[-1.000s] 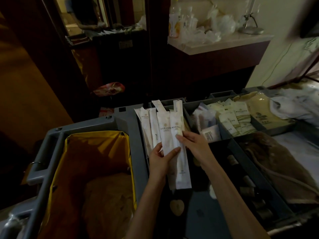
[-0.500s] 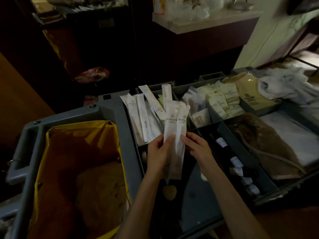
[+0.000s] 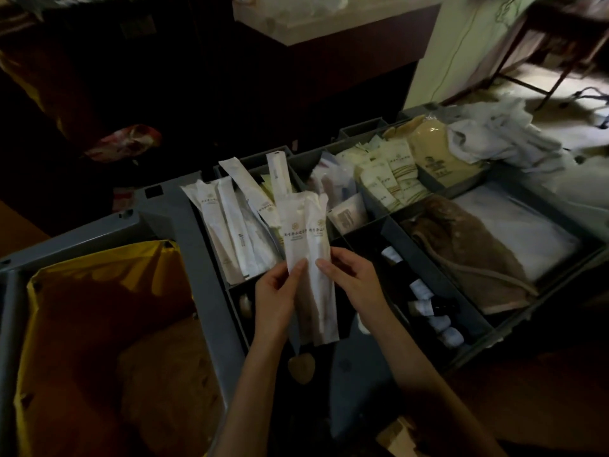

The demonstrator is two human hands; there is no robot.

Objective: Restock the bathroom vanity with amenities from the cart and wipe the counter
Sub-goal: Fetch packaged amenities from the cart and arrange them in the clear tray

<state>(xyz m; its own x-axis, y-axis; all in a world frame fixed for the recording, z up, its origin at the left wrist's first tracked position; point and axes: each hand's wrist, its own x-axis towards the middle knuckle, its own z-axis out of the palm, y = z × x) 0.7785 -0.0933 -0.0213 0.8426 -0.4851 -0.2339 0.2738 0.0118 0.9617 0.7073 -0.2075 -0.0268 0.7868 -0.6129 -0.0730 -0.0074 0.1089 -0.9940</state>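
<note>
Left of the packet compartment (image 3: 237, 284) hangs the bag (image 3: 99, 268); right of it, sachets (image 3: 389, 179); before it, two packets (image 3: 309, 232) gripped by left hand (image 3: 275, 291) and right hand (image 3: 356, 282).

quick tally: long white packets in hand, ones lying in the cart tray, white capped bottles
long white paper packets held by left hand and right hand: 2
loose white packets in grey plastic cart tray: 4 in view
small white-capped bottles: 5 in view
total: 11

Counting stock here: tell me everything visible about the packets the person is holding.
Two long, slim white packets, papery-looking, each with a small gold emblem and a line of print on its upper part. They are held side by side, nearly upright, above the cart. The left hand and right hand pinch them mid-length.
</note>
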